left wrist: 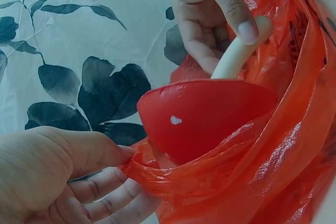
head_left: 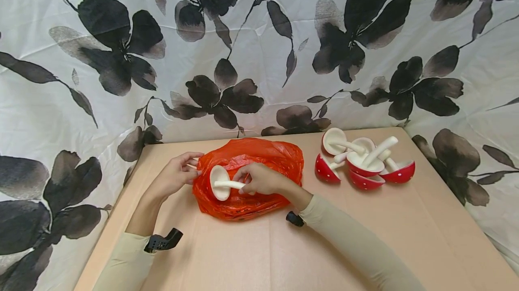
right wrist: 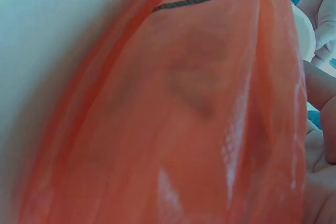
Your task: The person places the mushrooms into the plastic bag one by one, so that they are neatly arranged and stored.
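My right hand (head_left: 261,178) pinches the white stem of a toy mushroom (head_left: 219,183) between thumb and fingers. The mushroom lies tipped sideways, its hollow white underside facing that hand. In the left wrist view its red cap (left wrist: 205,114) with a white spot sits at the mouth of a red plastic bag (left wrist: 252,177), partly behind the film. Thumb and fingers of my left hand (left wrist: 63,171) pinch the bag's edge beside the cap. Crumpled film fills most of the right wrist view, with part of my right hand (right wrist: 320,182) at its right edge.
Several more toy mushrooms (head_left: 366,165), red with white dots and white stems, are heaped at the back right of the light wooden table (head_left: 243,255). A white cloth with dark flowers (head_left: 284,56) hangs behind the table. Black devices sit at both wrists.
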A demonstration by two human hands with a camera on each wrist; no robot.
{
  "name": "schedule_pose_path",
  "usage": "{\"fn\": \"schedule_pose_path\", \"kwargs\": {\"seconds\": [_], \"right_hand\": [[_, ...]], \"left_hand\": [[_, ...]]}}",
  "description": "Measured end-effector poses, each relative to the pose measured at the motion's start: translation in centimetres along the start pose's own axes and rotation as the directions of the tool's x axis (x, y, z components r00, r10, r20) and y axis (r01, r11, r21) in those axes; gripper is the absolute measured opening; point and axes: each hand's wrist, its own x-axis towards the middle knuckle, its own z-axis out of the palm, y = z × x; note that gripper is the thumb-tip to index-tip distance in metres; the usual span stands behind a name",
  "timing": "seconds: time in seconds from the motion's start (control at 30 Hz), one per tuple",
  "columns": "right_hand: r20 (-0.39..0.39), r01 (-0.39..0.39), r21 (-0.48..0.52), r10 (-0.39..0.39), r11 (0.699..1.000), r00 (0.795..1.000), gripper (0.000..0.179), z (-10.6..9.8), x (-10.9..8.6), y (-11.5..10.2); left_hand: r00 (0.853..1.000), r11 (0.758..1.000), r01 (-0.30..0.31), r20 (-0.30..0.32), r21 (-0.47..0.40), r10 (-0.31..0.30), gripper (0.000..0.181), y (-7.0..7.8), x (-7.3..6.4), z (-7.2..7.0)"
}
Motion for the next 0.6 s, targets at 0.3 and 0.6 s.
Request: {"fn": "schedule_pose_path", "kwargs": {"seconds": [0.3,0.6], "right_hand": [[0.019,-0.005,0.012,0.004,1.000,1.000,0.024,1.1,0.9,0.2],[0.054,-0.007,-0.077,0.011,0.997,0.998,0.026,1.2,1.1,0.0]], "left_hand": [[1.000,1.000,-0.013,0.007,-0.016,0.013,0.054,0.2,-0.3,0.0],[1.000,1.000,-0.014,0.004,-0.004,0.014,0.052,0.0,-0.1,0.0]]}}
